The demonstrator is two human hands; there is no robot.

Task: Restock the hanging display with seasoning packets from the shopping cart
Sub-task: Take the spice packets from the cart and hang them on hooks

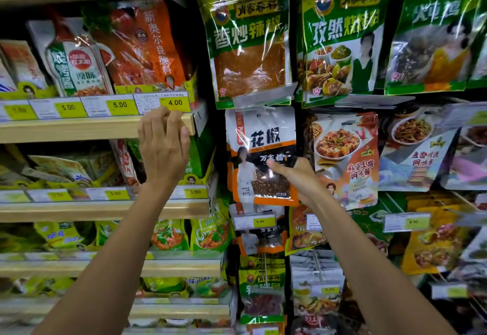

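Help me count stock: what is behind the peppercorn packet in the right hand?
The peppercorn packet hides it. The right hand has its thumb on the front; its fingers go behind, unseen. Whether more packets hang behind cannot be told.

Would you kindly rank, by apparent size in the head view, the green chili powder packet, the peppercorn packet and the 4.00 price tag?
1. green chili powder packet
2. peppercorn packet
3. 4.00 price tag
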